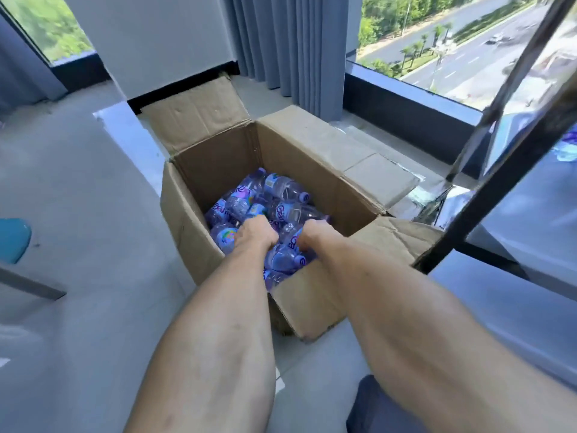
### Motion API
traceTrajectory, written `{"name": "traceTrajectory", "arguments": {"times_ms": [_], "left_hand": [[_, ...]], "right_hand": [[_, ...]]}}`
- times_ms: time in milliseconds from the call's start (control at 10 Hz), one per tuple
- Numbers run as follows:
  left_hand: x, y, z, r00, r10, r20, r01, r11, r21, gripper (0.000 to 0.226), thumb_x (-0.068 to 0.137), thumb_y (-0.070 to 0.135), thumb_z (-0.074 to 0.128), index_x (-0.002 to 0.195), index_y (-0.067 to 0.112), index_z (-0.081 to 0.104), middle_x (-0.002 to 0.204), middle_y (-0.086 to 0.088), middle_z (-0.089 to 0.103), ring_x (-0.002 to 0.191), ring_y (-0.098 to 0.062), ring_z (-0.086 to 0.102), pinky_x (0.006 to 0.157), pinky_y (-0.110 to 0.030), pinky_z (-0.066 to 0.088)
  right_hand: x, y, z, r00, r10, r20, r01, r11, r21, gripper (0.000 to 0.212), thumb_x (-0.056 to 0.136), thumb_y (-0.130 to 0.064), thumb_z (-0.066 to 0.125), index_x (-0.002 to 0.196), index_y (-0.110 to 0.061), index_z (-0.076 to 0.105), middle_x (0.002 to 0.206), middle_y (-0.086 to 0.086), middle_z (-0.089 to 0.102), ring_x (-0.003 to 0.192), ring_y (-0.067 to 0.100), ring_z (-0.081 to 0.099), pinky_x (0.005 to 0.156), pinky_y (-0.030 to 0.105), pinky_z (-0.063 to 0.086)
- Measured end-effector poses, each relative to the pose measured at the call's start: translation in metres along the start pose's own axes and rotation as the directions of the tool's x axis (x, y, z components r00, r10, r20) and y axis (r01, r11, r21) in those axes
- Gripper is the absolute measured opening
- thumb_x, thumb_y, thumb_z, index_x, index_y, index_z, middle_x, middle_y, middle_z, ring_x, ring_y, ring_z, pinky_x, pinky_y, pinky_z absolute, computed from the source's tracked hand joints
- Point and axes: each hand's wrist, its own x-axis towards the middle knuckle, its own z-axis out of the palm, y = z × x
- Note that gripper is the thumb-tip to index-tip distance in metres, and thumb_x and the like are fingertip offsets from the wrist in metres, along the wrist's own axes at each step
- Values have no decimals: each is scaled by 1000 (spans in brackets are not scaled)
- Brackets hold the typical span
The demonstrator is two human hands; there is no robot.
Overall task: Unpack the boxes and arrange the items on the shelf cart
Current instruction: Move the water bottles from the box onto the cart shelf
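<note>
An open cardboard box [315, 182] stands on the pale floor with its flaps folded out. Inside lie several small clear water bottles [282, 190] with purple labels and caps, piled on their sides. Both my arms reach down into the box. My left hand [256, 232] has its fingers curled down among the bottles at the middle of the pile. My right hand [313, 237] curls round a bottle [285, 256] near the box's near wall. The fingertips of both hands are hidden among the bottles.
A black metal post of the shelf cart [487, 120] slants across the right side, with its grey shelf [530, 220] beside the box. Grey curtains [290, 42] and a low window sill [406, 110] stand behind the box. A teal seat [14, 240] is at the left.
</note>
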Motion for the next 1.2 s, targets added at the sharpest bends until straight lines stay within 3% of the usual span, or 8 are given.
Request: {"name": "traceTrajectory", "arguments": {"times_ms": [200,300,400,500,800,1000,1100,1200], "left_hand": [[24,7,81,957,187,221,-211,973,92,61,84,20,64,141,17,40,145,-12,40,140,-34,32,110,-52,36],[37,-3,87,969,140,205,-172,974,146,79,83,25,70,148,24,24,153,-5,30,145,-34,22,112,-52,28],[39,-7,86,975,145,169,-169,976,136,71,78,22,75,135,23,34,142,-10,43,131,-37,40,100,-49,37],[35,-2,88,983,135,121,-148,983,105,68,76,21,77,132,22,38,136,-9,46,126,-36,43,93,-48,41],[27,-1,93,992,-97,-81,77,973,-218,43,91,23,61,128,20,40,131,-10,53,119,-35,52,86,-42,41],[36,-4,73,791,-599,-121,254,502,-826,62,93,50,55,139,11,41,133,-20,57,123,-37,52,95,-42,39],[22,-5,61,759,-644,-97,173,343,-923,65,89,54,57,141,16,44,133,-15,58,121,-34,53,95,-38,38],[4,-3,33,809,-558,-185,64,397,-916,54,82,57,61,124,24,57,117,-8,64,111,-32,58,85,-33,40]], "right_hand": [[56,-5,23,998,-57,-15,55,993,-109,45,95,-22,56,137,-8,49,140,16,52,128,30,51,70,15,51],[68,-10,30,993,-117,-1,116,991,-59,47,103,-14,44,146,0,33,150,16,39,135,28,41,44,-1,37],[75,-9,28,1000,-22,-21,22,1000,7,60,92,-25,63,144,-14,36,143,12,47,130,26,49,94,23,46],[72,-6,26,997,27,-70,-19,994,108,53,87,-30,68,135,-15,49,137,11,55,126,28,54,100,36,45],[73,-1,24,994,-7,-106,26,984,179,69,83,-25,75,142,-21,39,140,13,49,129,31,48,101,36,43],[72,-4,30,986,-12,-168,46,979,199,53,90,-27,60,140,-37,47,143,18,40,136,36,34,110,43,36],[58,-11,23,957,-47,-287,129,953,274,53,82,-17,55,135,-25,54,141,14,43,130,34,39,107,41,39],[32,-27,8,962,-138,-236,237,851,469,59,80,-9,51,138,-20,53,136,8,57,125,27,51,103,34,43]]}}
